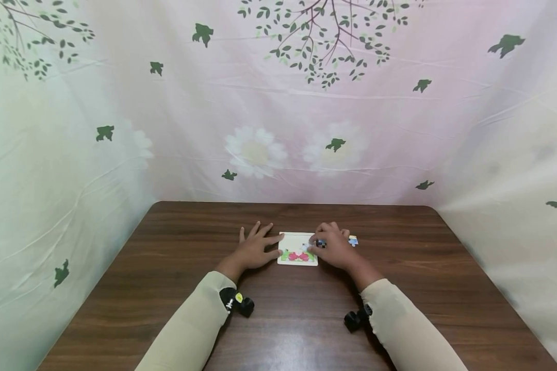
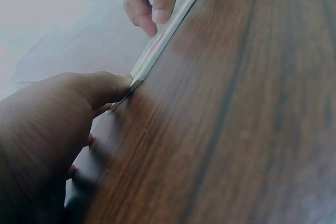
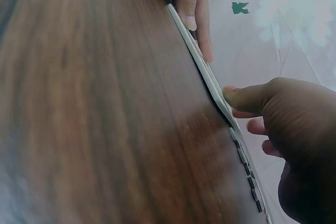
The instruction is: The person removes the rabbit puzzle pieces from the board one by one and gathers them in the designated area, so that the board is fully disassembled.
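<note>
A small white puzzle board (image 1: 290, 240) lies on the table, with a row of green and red jigsaw pieces (image 1: 299, 256) along its near side. My left hand (image 1: 254, 251) has its fingers spread, thumb and index finger touching the board's left edge. Bent over the board's right side, my right hand (image 1: 335, 248) holds a pale bluish jigsaw piece (image 1: 305, 247) at its thumb and index fingertips, just above the green and red row. The right wrist view shows the right thumb (image 3: 241, 98) at the board's edge; the hand hides part of the board.
Loose jigsaw pieces (image 3: 247, 166) lie in a line to the right of the board, partly under my right hand; one blue and yellow piece (image 1: 353, 240) shows beyond it. The brown wooden table (image 1: 288, 330) ends at a printed cloth backdrop (image 1: 278, 113).
</note>
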Available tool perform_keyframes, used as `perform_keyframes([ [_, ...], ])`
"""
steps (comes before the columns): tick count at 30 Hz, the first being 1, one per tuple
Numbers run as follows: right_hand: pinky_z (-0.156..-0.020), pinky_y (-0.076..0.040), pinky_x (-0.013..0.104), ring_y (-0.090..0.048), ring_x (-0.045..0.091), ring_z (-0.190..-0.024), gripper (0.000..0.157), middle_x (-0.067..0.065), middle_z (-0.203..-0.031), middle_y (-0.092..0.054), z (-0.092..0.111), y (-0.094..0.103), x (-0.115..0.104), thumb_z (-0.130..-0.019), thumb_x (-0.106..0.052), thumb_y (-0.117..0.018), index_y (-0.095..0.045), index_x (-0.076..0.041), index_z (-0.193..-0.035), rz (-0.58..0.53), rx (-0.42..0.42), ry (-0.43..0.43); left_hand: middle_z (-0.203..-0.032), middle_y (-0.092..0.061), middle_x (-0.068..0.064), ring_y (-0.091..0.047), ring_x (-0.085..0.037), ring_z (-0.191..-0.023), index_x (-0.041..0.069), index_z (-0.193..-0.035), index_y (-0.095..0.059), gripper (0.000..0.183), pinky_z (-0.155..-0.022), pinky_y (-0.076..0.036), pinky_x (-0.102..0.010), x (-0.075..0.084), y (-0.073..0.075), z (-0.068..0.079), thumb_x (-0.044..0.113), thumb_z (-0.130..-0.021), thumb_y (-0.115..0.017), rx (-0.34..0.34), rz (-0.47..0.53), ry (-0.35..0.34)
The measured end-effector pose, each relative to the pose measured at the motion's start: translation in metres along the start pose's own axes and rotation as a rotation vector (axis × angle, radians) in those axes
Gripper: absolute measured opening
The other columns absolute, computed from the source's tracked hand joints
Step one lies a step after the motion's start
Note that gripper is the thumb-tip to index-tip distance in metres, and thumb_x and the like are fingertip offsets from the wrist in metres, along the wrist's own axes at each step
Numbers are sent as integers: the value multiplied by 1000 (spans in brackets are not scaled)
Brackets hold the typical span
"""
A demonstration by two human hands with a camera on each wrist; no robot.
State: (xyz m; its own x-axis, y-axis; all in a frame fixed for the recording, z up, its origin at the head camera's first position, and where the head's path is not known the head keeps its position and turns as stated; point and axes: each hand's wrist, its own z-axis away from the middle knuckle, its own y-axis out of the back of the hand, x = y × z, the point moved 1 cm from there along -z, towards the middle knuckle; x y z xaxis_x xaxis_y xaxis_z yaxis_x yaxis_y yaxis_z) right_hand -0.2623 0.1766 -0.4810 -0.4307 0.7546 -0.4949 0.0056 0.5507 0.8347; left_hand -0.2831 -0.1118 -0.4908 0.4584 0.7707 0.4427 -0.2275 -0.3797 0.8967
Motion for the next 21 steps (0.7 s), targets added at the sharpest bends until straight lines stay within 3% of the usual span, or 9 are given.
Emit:
perform_keyframes([
  [21,-92,-29,54,-50,26,-111,16,4,-118,-64,0,-2,-8,-97,-32,-84,-79,-18,-101,0,-53,-109,-183,-27,-6,-7,-43,-173,38,-165,-49,61,-129,6,-82,2,1,2,59,-109,-58,-4,3,9],
])
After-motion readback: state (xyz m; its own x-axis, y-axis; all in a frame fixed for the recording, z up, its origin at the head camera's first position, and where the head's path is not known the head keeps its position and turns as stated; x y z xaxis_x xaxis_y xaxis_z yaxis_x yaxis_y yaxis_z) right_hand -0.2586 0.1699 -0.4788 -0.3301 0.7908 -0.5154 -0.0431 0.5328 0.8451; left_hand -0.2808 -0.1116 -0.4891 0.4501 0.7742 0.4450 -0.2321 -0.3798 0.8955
